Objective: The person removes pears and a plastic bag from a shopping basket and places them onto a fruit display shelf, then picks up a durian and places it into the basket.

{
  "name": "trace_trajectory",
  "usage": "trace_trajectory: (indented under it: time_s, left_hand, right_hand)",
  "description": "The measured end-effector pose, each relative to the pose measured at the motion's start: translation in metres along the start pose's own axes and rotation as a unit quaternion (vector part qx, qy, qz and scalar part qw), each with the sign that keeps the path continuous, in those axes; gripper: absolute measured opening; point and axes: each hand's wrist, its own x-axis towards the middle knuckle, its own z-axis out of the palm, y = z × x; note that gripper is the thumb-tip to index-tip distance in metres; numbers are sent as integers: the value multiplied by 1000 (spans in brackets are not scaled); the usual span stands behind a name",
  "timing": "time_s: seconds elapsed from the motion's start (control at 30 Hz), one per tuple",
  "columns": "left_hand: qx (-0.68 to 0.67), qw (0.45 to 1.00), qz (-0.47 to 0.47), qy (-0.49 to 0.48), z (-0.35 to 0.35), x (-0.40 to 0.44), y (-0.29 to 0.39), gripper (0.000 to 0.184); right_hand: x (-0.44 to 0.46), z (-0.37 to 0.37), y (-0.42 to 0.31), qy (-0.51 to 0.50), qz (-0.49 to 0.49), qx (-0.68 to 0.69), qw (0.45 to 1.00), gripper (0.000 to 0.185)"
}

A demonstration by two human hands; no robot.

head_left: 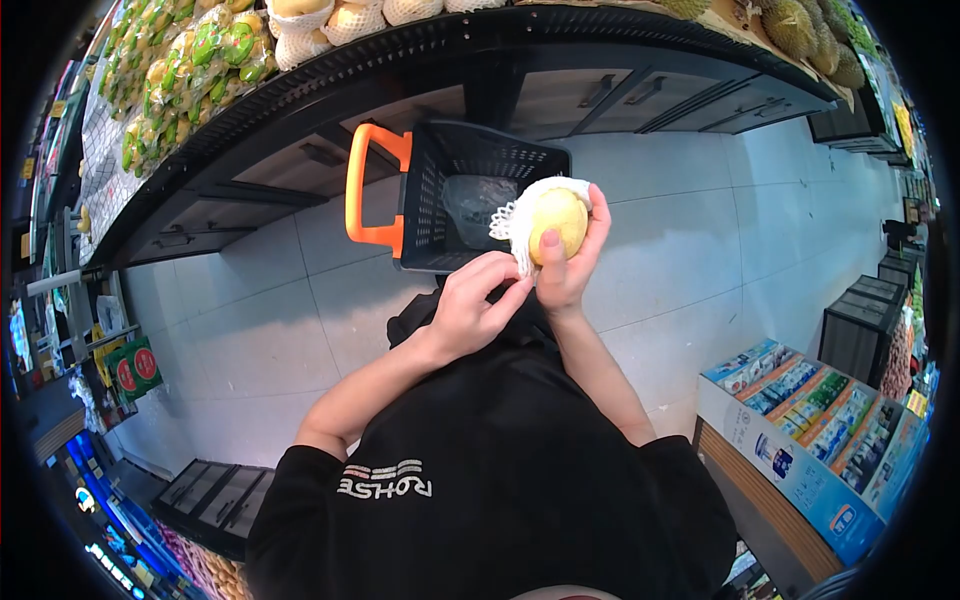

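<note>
My right hand (572, 265) is wrapped round a yellow fruit (558, 226), thumb pressed on its near side. It looks like a pear or mango; I cannot tell which. A white foam net sleeve (514, 222) covers its back and left side, leaving the front bare. With fingers pinched together, my left hand (477, 305) grips the lower edge of the sleeve. Below the fruit and partly hidden by it stands a black shopping basket (425, 195) with an upright orange handle (357, 185). A clear plastic bag (470, 205) lies inside the basket.
Ahead runs a black display counter (400, 75) holding bagged green-yellow fruit (195, 65), foam-wrapped fruit (355, 20) and durians (790, 25). A blue-and-white carton display (810, 440) stands at right. Dark crates (215, 500) are behind on the left, on a tiled floor (250, 320).
</note>
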Motion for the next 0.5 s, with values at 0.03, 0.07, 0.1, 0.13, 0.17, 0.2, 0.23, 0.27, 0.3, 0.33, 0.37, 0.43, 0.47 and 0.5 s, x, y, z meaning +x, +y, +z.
trace_trajectory:
  time_s: [0.03,0.07,0.1,0.13,0.17,0.2,0.23,0.27,0.3,0.33,0.37,0.43,0.47,0.5]
  left_hand:
    - [16,999,52,3,-1,0,0,9]
    - [26,997,76,9,-2,3,-1,11]
    - [26,997,76,8,-4,5,-1,11]
    - [36,994,99,8,-7,8,-1,12]
    - [46,992,121,7,-10,10,0,12]
    - [34,997,75,10,-14,7,2,15]
    - [26,998,50,19,-18,7,6,13]
    - [22,998,46,34,-22,8,5,12]
    - [18,998,41,50,-27,9,3,10]
    - [-4,996,39,81,-30,7,-7,10]
    - [-55,993,-4,102,-33,8,-7,9]
    - [-193,955,-158,161,-33,11,-4,13]
    - [-196,947,-218,134,-41,12,-5,16]
    - [-197,946,-218,136,-43,13,-7,16]
  right_hand:
    - [0,-2,3,-7,-25,-22,999,76]
    - [2,-3,2,-6,-26,-22,999,76]
    - [6,-5,-1,-21,-54,-61,996,76]
    - [7,-6,-4,-35,-81,-101,991,76]
    - [9,-7,-6,-32,-82,-101,991,76]
    - [11,-7,-8,-56,-68,-102,991,76]
    - [12,-7,-10,-81,-53,-102,990,77]
    - [12,-8,-12,-80,-54,-102,990,77]
    - [10,-7,-14,-99,-15,-75,992,78]
    - [9,-6,-16,-120,23,-49,991,80]
    - [8,-6,-17,-120,23,-48,991,80]
    - [6,-4,-19,-157,57,5,986,80]
    - [5,-2,-20,-164,71,20,984,81]
    - [7,-2,-20,-165,71,20,983,81]
